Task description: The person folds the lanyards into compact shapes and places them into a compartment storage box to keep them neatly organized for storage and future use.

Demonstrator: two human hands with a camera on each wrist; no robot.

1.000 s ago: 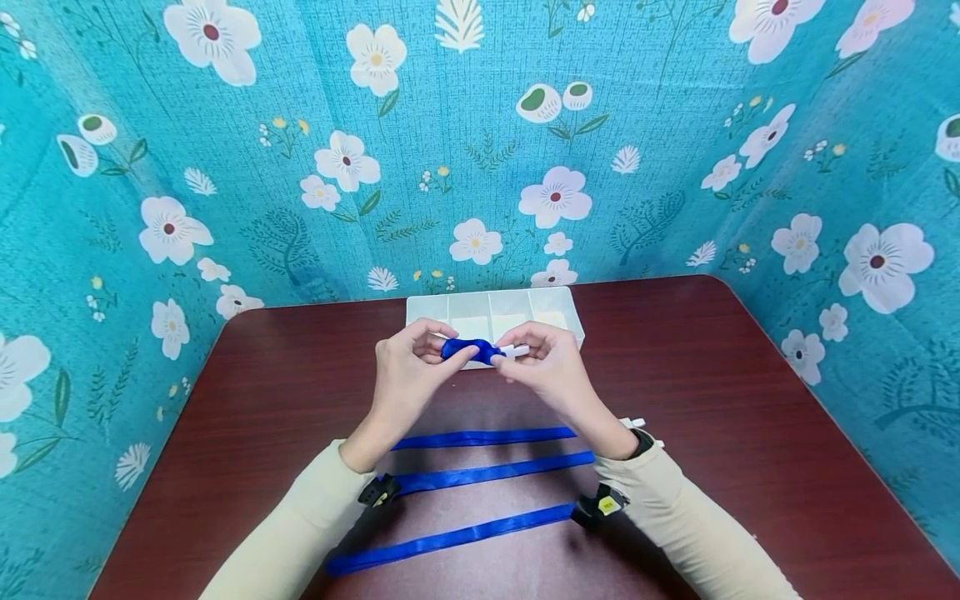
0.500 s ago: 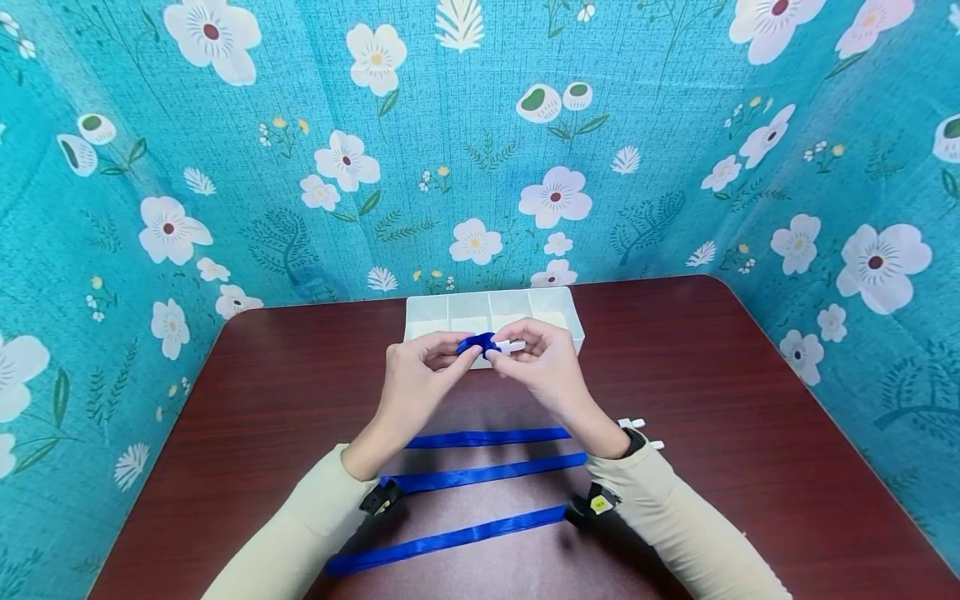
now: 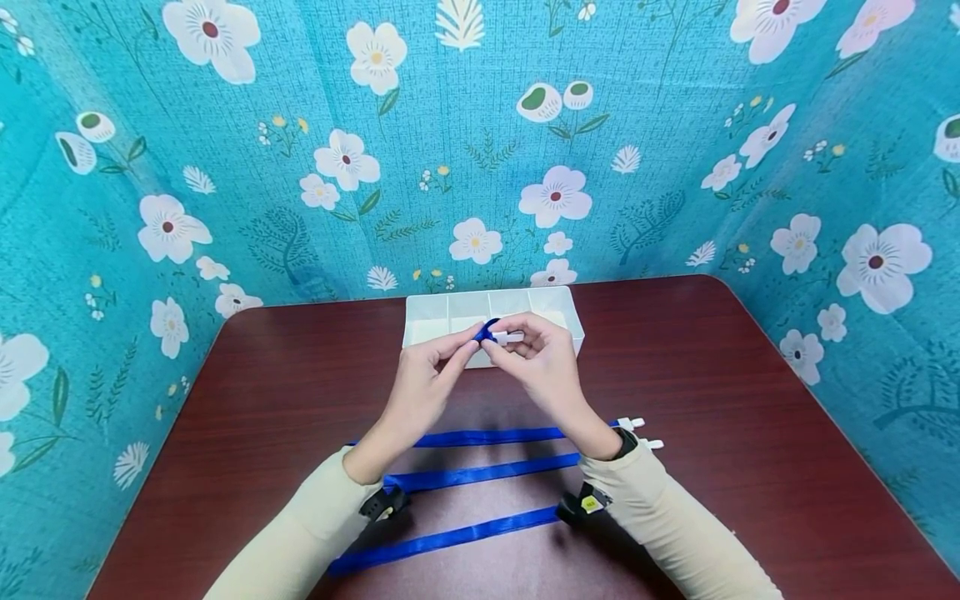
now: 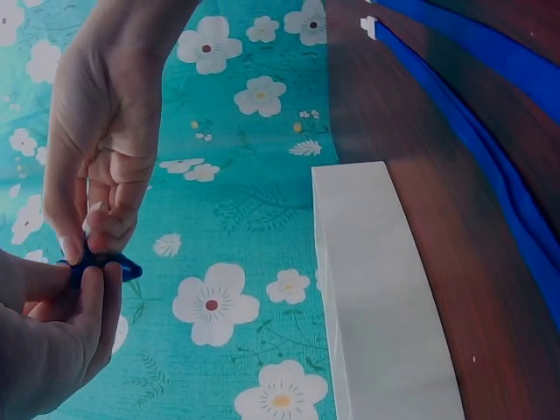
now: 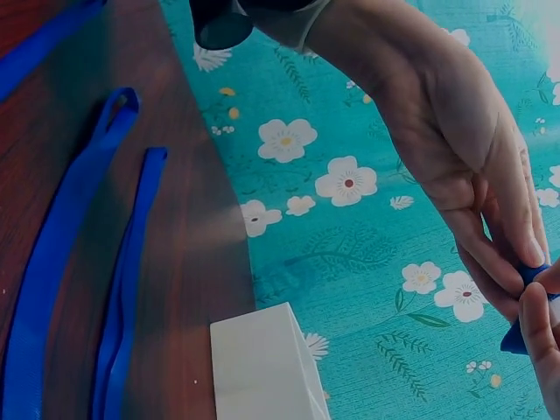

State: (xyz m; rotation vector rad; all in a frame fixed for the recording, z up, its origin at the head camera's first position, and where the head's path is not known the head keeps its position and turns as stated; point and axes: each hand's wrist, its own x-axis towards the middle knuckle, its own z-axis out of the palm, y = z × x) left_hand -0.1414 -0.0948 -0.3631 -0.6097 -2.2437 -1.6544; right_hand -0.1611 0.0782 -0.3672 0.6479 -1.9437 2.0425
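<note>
In the head view, both hands meet in front of the white box. They hold a blue lanyard rolled into a small bundle, with a white plastic clip sticking out to the right. My left hand pinches the bundle's left side between thumb and fingertips. With thumb and curled fingers, my right hand grips the roll next to the clip. The left wrist view shows the dark blue bundle between the fingertips, largely covered by them. In the right wrist view, a blue end hangs below the fingers.
Three blue lanyards lie across the table: a far one, a middle one and a near one. White clips show at the right. Behind the hands stands a white compartment box. A floral curtain borders the table.
The blue strap between the hands has become shorter and more tightly rolled. My left hand has moved right toward the right hand, and both have risen slightly.
</note>
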